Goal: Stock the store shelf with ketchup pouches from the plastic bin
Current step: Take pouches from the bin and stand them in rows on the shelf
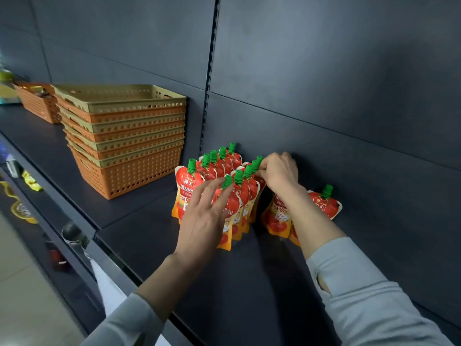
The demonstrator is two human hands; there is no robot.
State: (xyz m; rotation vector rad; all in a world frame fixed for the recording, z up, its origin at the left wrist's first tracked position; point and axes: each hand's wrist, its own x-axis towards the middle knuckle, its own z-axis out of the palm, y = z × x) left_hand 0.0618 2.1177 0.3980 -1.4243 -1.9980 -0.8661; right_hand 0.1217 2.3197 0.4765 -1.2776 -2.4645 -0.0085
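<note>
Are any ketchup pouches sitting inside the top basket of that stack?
No, the top basket of the stack shows only its bare perforated walls, while the ketchup pouches stand on the shelf beside it.

Our left hand (207,216) covers the front of the nearest ketchup pouch (228,228); its label we cannot read. Our right hand (279,176) hides the rearmost pouch of the second row; the grip there we cannot judge. Our right forearm (314,231) masks most of two further pouches (326,206). The far orange basket (37,103) holds contents too dim to name. Items at the left edge (6,88) are cut off and blurred. Goods on the lower shelf (30,182) are smeared.
</note>
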